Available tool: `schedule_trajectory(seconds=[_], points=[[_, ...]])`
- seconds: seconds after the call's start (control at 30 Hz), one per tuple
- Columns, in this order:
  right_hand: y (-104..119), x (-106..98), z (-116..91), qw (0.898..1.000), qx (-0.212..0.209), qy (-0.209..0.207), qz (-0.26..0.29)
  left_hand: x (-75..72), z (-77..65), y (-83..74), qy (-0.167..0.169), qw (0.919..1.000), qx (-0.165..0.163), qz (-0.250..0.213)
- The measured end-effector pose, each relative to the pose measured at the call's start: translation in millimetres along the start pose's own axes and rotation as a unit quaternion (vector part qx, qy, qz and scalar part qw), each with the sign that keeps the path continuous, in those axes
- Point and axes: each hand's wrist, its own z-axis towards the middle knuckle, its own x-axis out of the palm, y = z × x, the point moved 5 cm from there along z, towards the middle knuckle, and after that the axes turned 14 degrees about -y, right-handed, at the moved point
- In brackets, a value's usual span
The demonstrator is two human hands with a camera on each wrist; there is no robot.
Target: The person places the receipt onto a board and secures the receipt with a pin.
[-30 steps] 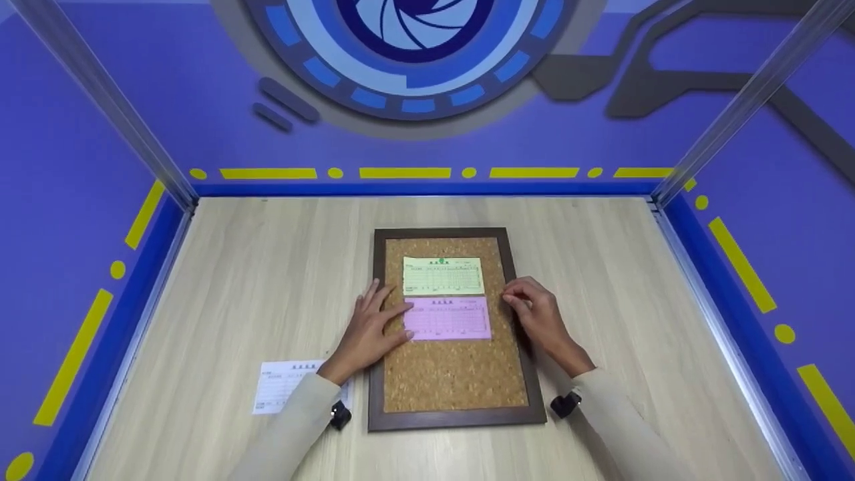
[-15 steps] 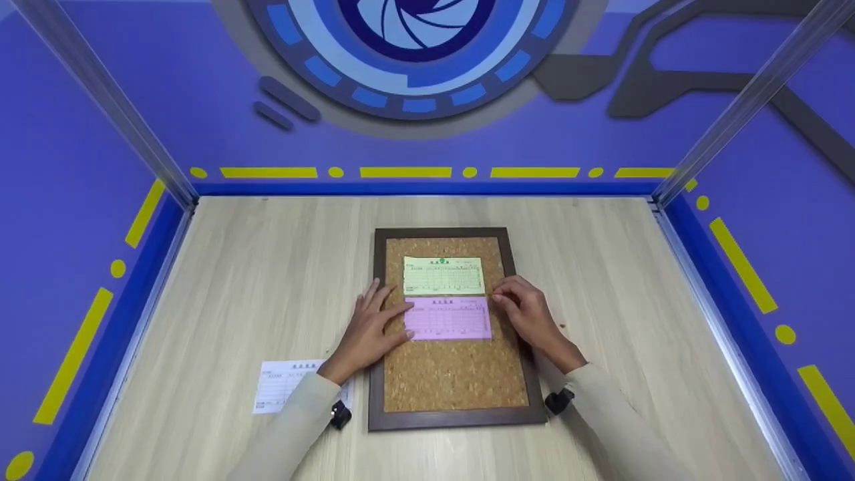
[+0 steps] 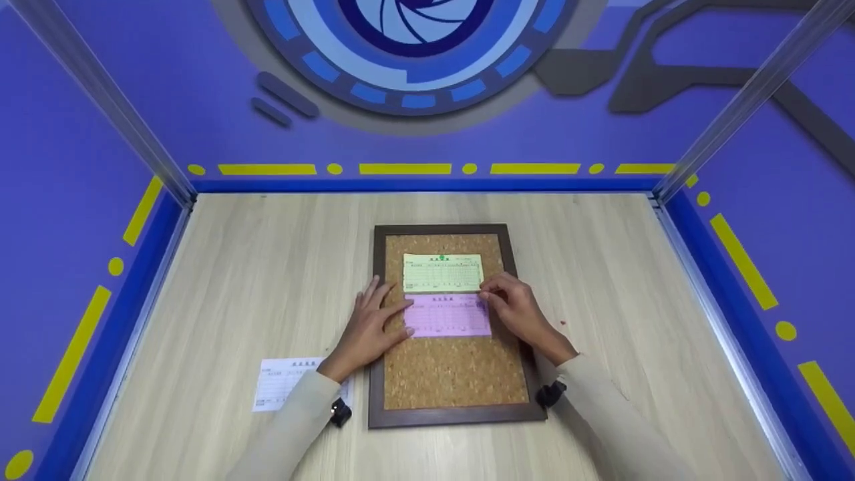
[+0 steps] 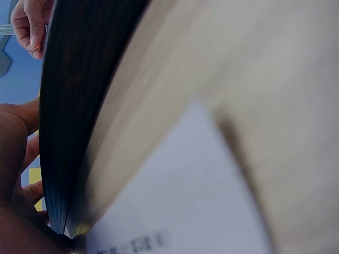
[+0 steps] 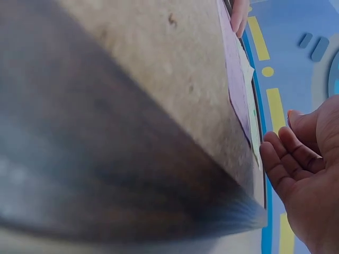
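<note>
A pink printed slip (image 3: 447, 315) lies on a framed corkboard (image 3: 451, 374), just below a pale green slip (image 3: 442, 275) with a green pushpin (image 3: 441, 257) at its top. My left hand (image 3: 367, 331) is spread over the board's left frame, its index finger and thumb on the pink slip's left edge. Above the pink slip's upper right part, my right hand (image 3: 524, 314) pinches a small orange pushpin (image 4: 37, 47), mostly hidden by the fingertips. The right wrist view shows an orange bit (image 5: 291, 112) at the thumb tip.
A white printed slip (image 3: 284, 384) lies on the wooden table (image 3: 267, 280), partly under the left forearm. A tiny red object (image 3: 563, 323) sits right of the board. Blue-purple panels (image 3: 427, 150) wall in the back and sides.
My right hand has moved left from the board's right frame to over the pink slip's upper right. The tiny red object has come into view beside it. My left hand stays put.
</note>
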Motion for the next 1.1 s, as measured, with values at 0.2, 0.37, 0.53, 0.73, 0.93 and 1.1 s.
schedule_trajectory(seconds=[0.2,0.37,0.53,0.73,0.93,1.1], points=[[7.3,7.2,3.6,1.000,0.014,0.016,0.000,0.9,-0.3,1.4,0.000,0.9999,-0.007,-0.016],[11.1,15.4,6.3,1.000,0.013,0.028,0.006,0.6,-1.1,1.7,-0.003,0.9999,-0.005,-0.014],[14.6,23.9,9.5,0.999,0.013,0.038,0.009,0.6,-0.7,1.8,-0.006,0.9999,0.001,-0.010],[18.3,33.7,13.7,0.999,0.024,0.049,0.003,0.4,0.5,2.6,-0.003,0.9999,-0.007,-0.008],[18.8,42.6,15.9,0.997,0.049,0.052,0.004,-0.2,0.2,2.8,-0.003,1.0000,-0.007,-0.005],[19.0,49.2,16.2,0.997,0.062,0.044,-0.015,0.4,-1.5,2.5,-0.005,0.9999,-0.003,-0.010]])
